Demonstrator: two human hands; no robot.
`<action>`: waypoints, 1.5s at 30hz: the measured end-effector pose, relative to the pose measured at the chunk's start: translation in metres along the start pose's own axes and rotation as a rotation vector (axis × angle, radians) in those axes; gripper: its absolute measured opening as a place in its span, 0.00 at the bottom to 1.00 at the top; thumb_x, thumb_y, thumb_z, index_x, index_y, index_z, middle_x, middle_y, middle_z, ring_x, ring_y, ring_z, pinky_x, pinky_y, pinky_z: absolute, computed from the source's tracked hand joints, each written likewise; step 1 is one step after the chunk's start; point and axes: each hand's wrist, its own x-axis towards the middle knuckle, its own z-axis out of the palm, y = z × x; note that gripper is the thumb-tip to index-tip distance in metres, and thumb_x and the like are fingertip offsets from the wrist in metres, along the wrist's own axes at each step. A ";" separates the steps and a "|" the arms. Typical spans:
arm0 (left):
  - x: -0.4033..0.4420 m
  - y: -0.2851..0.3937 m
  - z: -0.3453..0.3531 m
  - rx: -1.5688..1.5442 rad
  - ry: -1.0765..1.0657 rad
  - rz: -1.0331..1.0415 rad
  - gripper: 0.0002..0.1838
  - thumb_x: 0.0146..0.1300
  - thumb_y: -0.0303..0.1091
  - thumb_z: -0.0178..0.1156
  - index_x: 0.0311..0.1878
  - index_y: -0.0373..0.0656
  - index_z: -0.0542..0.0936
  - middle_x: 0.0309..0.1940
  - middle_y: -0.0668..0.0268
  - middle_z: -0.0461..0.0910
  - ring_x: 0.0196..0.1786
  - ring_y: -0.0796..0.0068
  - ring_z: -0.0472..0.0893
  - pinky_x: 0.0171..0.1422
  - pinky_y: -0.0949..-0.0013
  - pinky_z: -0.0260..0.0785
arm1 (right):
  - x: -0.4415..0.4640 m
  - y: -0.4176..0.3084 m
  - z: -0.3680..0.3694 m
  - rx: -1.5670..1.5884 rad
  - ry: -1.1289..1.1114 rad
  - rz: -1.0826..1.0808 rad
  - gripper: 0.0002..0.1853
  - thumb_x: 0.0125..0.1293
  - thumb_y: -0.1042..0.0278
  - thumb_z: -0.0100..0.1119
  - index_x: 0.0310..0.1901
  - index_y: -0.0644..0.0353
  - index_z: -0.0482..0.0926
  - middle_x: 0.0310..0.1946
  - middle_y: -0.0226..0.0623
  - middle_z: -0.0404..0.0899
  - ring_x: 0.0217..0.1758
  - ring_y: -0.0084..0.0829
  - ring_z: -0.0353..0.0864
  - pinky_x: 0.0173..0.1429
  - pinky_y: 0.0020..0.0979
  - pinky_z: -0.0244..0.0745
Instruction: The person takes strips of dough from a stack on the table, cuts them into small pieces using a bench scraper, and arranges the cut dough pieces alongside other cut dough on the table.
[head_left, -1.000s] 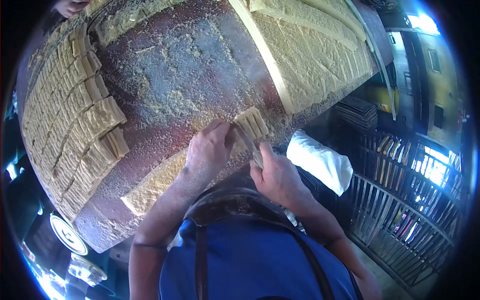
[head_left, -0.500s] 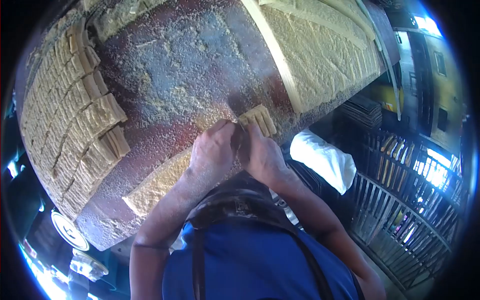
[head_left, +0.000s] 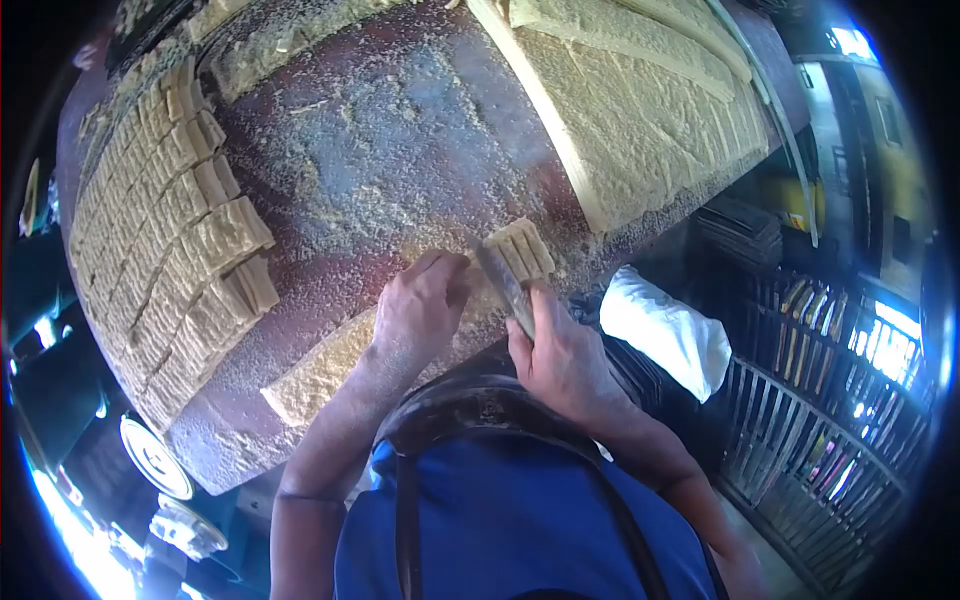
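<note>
My right hand [head_left: 562,355] is closed round the handle of a knife [head_left: 504,287], whose blade points up and left. Beside the blade lie a few short cut pieces [head_left: 524,250] of a crumb-coated, tan material. Fingers curled, my left hand [head_left: 420,305] rests on the near end of a long tan strip [head_left: 325,368], left of the blade. The strip runs down and left from under that hand, along the table's near edge. Its end by the knife is partly hidden by my fingers.
Rows of cut pieces [head_left: 160,250] cover the left side of the crumb-strewn table [head_left: 400,130]. A large uncut slab [head_left: 650,120] with a pale strip [head_left: 540,110] along its edge lies at upper right. A white sack [head_left: 665,332], a metal rack [head_left: 800,430] and a round dial [head_left: 156,458] stand beyond the table.
Half a second ago my right hand was up against my left hand; now it has drawn back down and right with the knife, and the blade shows. The view has shifted slightly.
</note>
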 end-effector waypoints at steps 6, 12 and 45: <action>0.000 -0.008 0.001 -0.003 0.016 0.033 0.11 0.58 0.24 0.68 0.46 0.40 0.83 0.43 0.58 0.85 0.44 0.55 0.87 0.46 0.59 0.80 | -0.017 -0.023 0.003 -0.097 -0.064 0.083 0.22 0.72 0.65 0.55 0.61 0.68 0.64 0.41 0.57 0.80 0.38 0.59 0.84 0.40 0.53 0.81; -0.001 -0.001 -0.009 0.023 -0.128 -0.052 0.10 0.59 0.24 0.65 0.45 0.41 0.83 0.41 0.57 0.83 0.41 0.52 0.85 0.45 0.56 0.79 | 0.038 0.001 0.051 -0.054 -0.035 0.047 0.16 0.70 0.67 0.55 0.52 0.66 0.66 0.38 0.61 0.80 0.39 0.60 0.84 0.39 0.54 0.79; -0.019 -0.018 -0.024 -0.030 -0.087 -0.042 0.12 0.56 0.22 0.65 0.45 0.39 0.82 0.42 0.57 0.83 0.43 0.54 0.86 0.46 0.58 0.80 | 0.027 -0.019 0.066 -0.006 -0.088 0.098 0.15 0.67 0.69 0.58 0.48 0.65 0.65 0.29 0.60 0.81 0.37 0.64 0.83 0.43 0.58 0.77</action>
